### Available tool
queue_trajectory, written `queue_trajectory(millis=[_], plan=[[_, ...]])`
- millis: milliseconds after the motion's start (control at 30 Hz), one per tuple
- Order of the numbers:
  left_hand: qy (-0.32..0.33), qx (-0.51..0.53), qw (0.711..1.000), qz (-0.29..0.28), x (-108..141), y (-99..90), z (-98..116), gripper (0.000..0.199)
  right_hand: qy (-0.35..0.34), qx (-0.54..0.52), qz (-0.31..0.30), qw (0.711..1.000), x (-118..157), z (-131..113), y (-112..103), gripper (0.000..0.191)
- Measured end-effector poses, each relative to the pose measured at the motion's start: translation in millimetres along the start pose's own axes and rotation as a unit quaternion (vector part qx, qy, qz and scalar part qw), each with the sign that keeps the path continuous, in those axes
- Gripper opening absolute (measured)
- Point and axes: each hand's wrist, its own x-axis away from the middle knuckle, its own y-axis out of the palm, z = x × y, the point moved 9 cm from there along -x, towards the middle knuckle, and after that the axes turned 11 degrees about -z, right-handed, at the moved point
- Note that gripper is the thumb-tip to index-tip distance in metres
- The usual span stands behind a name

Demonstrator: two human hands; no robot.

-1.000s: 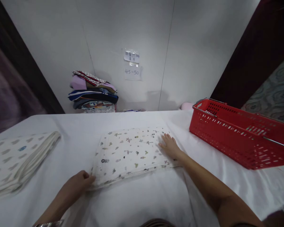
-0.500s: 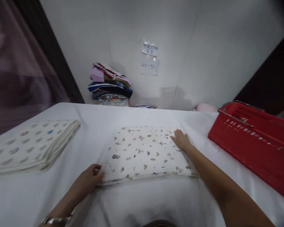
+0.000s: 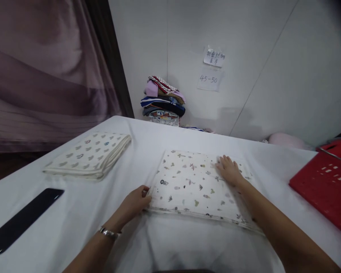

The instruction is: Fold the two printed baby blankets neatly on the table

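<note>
A folded white cloth [image 3: 193, 185], printed with small palm trees, leaves and animals, lies flat in front of me. At its near left corner, my left hand [image 3: 139, 201] has its fingers curled round the edge; a metal bracelet [image 3: 109, 232] circles that wrist. My right hand [image 3: 229, 169] rests flat on the upper right part of the cloth, fingers stretched out. Further left lies a second folded cloth [image 3: 88, 153] with grey cloud-like prints, untouched by either hand.
A long flat black object [image 3: 25, 220] lies on the white table [image 3: 82, 212] at left. On the right stands a red plastic basket [image 3: 324, 185]. Behind the table are stacked folded fabrics [image 3: 163, 102], paper signs [image 3: 210, 79] on the wall, and a pinkish curtain [image 3: 45, 76].
My view has swung left, bringing the black object into sight and pushing the basket partly out. Both hands stay at the printed cloth, with the right hand slightly further in from its right edge.
</note>
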Motion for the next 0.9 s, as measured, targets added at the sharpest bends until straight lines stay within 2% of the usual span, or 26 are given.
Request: queue_trajectory(millis=[100, 233, 333, 400, 533, 733, 900], plan=[[0.0, 0.029, 1.0, -0.007, -0.8, 2.3, -1.5, 0.039, -0.117, -0.009, -0.014, 0.993, -1.2, -77.1, -10.1, 0.072], [0.005, 0.041, 0.999, 0.002, -0.8, 2.7, -3.9, 0.038, -0.252, -0.023, -0.037, 0.967, -1.4, -184.8, -15.4, 0.078], [0.011, 0.054, 0.998, 0.004, 0.0, 3.5, -5.8, 0.039, -0.289, -0.022, -0.05, 0.956, -9.0, -232.7, -5.9, 0.076], [0.026, 0.039, 0.999, 0.012, 1.1, 2.1, -3.8, 0.037, -0.287, -0.019, -0.058, 0.956, -16.0, -244.6, 4.0, 0.074], [0.057, -0.018, 0.997, 0.038, 3.7, -1.7, 1.6, 0.034, -0.29, -0.035, -0.076, 0.953, -23.7, -244.8, 13.1, 0.069], [0.071, -0.025, 0.996, 0.057, 4.2, 0.4, -1.2, 0.037, -0.248, -0.094, -0.069, 0.962, -48.9, -247.3, -12.6, 0.05], [0.093, -0.011, 0.993, 0.067, 3.9, 2.0, -5.1, 0.037, -0.221, -0.069, -0.148, 0.962, -83.3, -272.6, -21.7, 0.054]])
